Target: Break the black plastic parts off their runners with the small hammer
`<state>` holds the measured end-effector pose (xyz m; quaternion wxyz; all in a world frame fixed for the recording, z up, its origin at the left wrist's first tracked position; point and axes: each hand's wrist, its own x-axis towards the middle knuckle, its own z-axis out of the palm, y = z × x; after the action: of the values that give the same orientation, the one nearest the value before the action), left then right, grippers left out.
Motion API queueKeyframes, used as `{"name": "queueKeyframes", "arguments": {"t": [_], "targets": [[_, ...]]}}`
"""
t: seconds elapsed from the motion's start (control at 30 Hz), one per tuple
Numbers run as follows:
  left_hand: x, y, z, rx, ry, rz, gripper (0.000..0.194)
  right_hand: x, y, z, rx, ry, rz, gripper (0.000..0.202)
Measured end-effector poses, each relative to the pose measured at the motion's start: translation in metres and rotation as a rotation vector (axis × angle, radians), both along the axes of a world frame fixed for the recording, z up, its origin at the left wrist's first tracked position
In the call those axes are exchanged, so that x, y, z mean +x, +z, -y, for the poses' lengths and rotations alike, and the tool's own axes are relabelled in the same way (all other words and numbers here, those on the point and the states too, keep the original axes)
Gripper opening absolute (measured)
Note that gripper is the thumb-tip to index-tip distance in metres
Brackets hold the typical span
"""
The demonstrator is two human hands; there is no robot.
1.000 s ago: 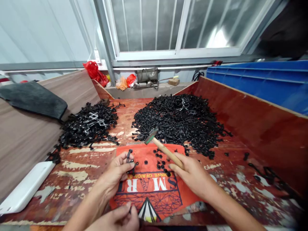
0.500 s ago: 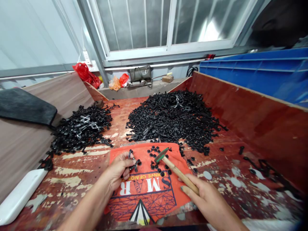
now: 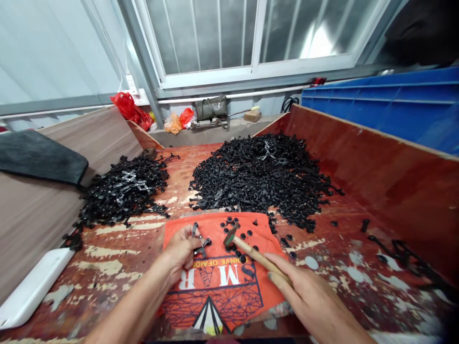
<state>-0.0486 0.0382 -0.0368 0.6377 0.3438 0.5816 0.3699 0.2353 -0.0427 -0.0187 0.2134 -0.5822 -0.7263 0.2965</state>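
Note:
My left hand [image 3: 182, 253] is closed on a black linkage part [image 3: 202, 246], a few small jointed arms with round ends, held over the left side of an orange printed cloth [image 3: 229, 282]. The fingers of my right hand [image 3: 292, 282] wrap round the wooden handle of a hammer [image 3: 260, 258]. Its greenish head hovers just right of the linkage, above a scatter of small black round caps [image 3: 243, 258] on the cloth. Whether the head touches any cap, I cannot tell.
A large heap of black parts [image 3: 258, 177] lies beyond the cloth, and a smaller heap [image 3: 122, 191] is to the left. Wooden boards [image 3: 366, 157] wall the worn red table. A white plastic object [image 3: 36, 286] lies at left; a blue crate [image 3: 387, 107] stands behind the right board.
The hammer head has moved left and slightly down, closer to the linkage in my left hand. My left hand stays almost in place. The view has shifted slightly.

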Motion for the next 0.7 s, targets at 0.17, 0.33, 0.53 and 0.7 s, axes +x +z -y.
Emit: {"name": "queueKeyframes", "arguments": {"t": [0.17, 0.33, 0.53, 0.7], "targets": [[0.002, 0.003, -0.003, -0.029, 0.021, -0.009, 0.038, -0.015, 0.019, -0.015, 0.196, 0.133, 0.12, 0.055], [0.003, 0.004, -0.003, -0.036, 0.038, 0.007, 0.041, -0.028, 0.01, -0.019, 0.291, 0.102, 0.168, 0.057], [0.001, 0.004, 0.001, -0.005, 0.011, 0.049, 0.044, -0.034, 0.005, -0.018, 0.255, 0.127, 0.155, 0.058], [0.001, -0.006, 0.001, 0.016, 0.024, 0.059, 0.044, -0.038, 0.009, -0.021, 0.144, 0.156, 0.288, 0.059]]}}
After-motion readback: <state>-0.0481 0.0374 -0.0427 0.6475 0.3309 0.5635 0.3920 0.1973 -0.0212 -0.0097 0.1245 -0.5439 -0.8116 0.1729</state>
